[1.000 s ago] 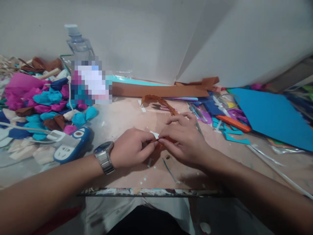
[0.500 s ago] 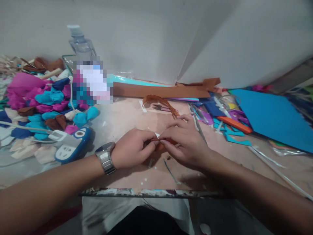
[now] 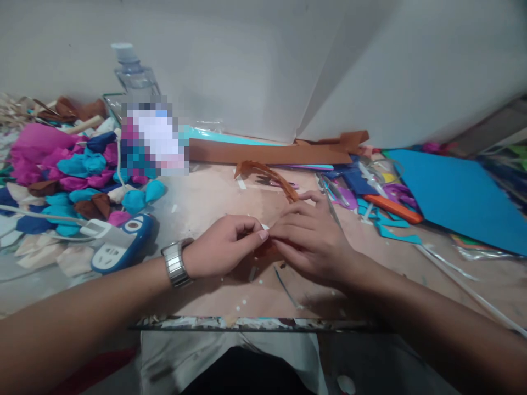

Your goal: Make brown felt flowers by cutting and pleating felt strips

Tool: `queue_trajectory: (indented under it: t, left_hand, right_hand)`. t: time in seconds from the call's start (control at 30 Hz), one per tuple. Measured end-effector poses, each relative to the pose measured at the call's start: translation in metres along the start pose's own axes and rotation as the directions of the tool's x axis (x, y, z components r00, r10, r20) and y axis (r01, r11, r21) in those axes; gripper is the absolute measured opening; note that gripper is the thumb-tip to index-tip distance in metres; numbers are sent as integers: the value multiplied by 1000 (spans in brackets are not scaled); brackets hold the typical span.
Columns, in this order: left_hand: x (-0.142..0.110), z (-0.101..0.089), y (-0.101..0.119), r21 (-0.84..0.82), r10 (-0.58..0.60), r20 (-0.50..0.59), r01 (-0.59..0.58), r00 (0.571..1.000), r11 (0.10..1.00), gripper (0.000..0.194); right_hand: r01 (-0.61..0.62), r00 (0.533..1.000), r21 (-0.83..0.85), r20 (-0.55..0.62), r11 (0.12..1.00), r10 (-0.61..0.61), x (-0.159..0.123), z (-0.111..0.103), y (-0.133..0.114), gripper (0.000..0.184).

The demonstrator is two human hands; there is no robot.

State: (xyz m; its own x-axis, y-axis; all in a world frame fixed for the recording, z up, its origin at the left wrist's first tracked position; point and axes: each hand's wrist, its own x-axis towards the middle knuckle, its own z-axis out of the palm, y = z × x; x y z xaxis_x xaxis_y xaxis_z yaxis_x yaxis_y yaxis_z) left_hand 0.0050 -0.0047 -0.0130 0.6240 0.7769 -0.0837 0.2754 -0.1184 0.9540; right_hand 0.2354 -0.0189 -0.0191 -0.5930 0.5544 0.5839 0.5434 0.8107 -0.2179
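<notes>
My left hand (image 3: 220,247), with a metal watch (image 3: 175,264) on its wrist, pinches a small piece of brown-orange paper (image 3: 263,251) at the middle of the work table (image 3: 206,197). My right hand (image 3: 308,237) meets it from the right, fingers curled and pressed on the same piece. Most of the paper is hidden under the fingers. A curled brown paper strip (image 3: 267,173) lies just beyond my right hand.
A heap of pink, turquoise, blue and brown crepe-paper balls (image 3: 69,164) fills the left side. A blue and white glue gun (image 3: 119,244) lies beside it, a plastic bottle (image 3: 138,82) behind. A long brown sheet (image 3: 263,152), blue sheet (image 3: 461,197), orange cutter (image 3: 393,208) and scraps lie right.
Both hands stay together on the small paper piece. The left thumb and fingers have shifted slightly, and the left wrist has turned a little.
</notes>
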Motion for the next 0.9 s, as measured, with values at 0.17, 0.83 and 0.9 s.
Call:
queue_trajectory:
  t: [0.17, 0.83, 0.9]
  left_hand:
    - [0, -1, -3, 5, 35, -29, -34, 999, 999, 30]
    - [-5, 1, -1, 380, 251, -111, -192, 962, 905, 25]
    - [-6, 1, -1, 406, 264, -115, -197, 958, 892, 24]
  right_hand:
    - [-20, 999, -16, -32, 1000, 19, 2, 1, 0, 7]
    - [-109, 994, 1, -33, 994, 109, 1, 2, -4, 5]
    - [-120, 992, 7, -31, 993, 120, 2, 2, -5, 4]
